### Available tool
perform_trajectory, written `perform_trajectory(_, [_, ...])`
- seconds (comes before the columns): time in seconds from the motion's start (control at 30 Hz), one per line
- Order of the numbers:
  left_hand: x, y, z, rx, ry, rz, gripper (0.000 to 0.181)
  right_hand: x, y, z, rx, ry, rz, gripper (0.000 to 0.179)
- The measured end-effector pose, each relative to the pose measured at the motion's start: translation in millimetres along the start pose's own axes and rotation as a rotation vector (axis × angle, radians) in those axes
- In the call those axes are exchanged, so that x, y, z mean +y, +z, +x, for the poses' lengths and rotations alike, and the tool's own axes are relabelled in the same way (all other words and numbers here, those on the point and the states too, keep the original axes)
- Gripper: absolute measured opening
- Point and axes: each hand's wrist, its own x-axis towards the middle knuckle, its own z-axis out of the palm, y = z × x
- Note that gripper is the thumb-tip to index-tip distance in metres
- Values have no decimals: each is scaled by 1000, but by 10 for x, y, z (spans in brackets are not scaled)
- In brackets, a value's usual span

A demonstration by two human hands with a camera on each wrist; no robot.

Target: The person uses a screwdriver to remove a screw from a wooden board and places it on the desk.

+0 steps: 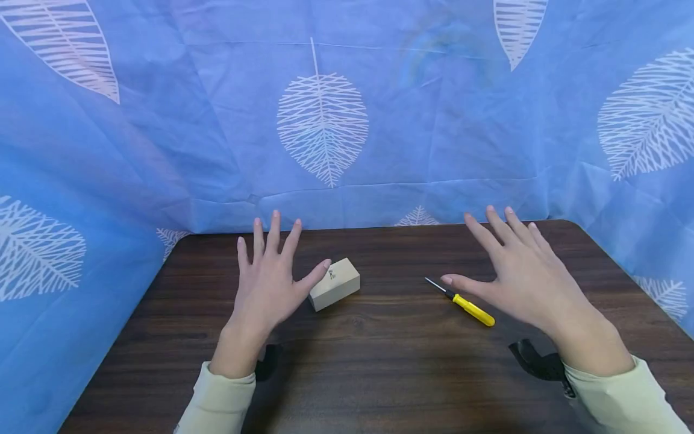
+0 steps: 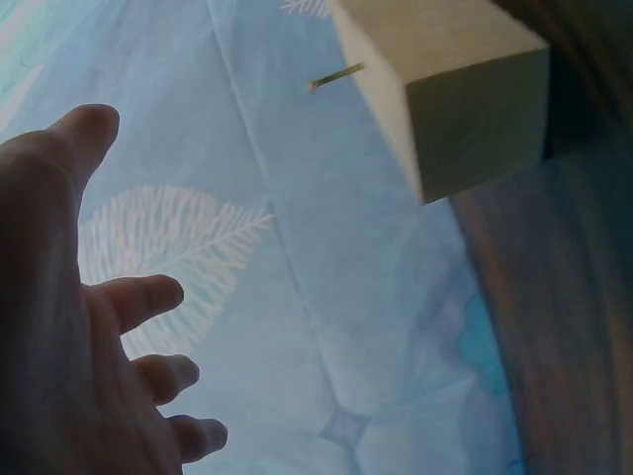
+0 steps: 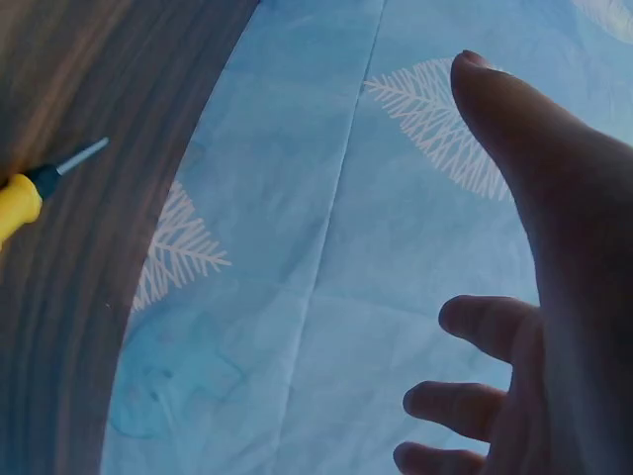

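A pale wooden block (image 1: 336,288) lies on the dark table, left of the middle. From its top sticks a small screw (image 2: 336,76), seen clearly in the left wrist view. My left hand (image 1: 267,289) hovers beside the block with fingers spread; its thumb overlaps the block's edge in the head view, and no grip shows. A screwdriver (image 1: 473,310) with a yellow handle and black collar lies on the table, its shaft pointing up and left. Over to its right, my right hand (image 1: 523,280) is spread and holds nothing, the thumb near the screwdriver's shaft.
The dark wood-grain table (image 1: 368,374) ends at a back edge against a blue cloth (image 1: 233,120) printed with white leaves. This cloth also hangs along both sides. Black straps (image 1: 539,361) sit at the wrists.
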Motion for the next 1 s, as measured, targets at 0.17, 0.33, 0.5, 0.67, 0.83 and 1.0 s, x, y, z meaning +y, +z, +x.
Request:
perform_trajectory(0.17, [-55,117,-64,-20,-15,-38,97,-15,149,-61,57,-7,92,114])
perform_trajectory(0.33, [-82,158,-57,-25,-8,-60,96,-55,268,-127,108,-4,200,110])
perform_trajectory(0.5, [-90,153,-45,-19,-2,-87,97,-80,319,-136,95,8,237,107])
perform_trajectory(0.67, [-99,167,-44,-16,2,-134,98,-53,340,-114,83,16,243,105])
perform_trajectory(0.83, [-141,217,-29,-43,-30,-231,93,31,384,-102,82,23,301,100])
perform_trajectory(1.0, [-246,315,-34,-101,-98,-306,90,137,477,-120,106,31,398,89])
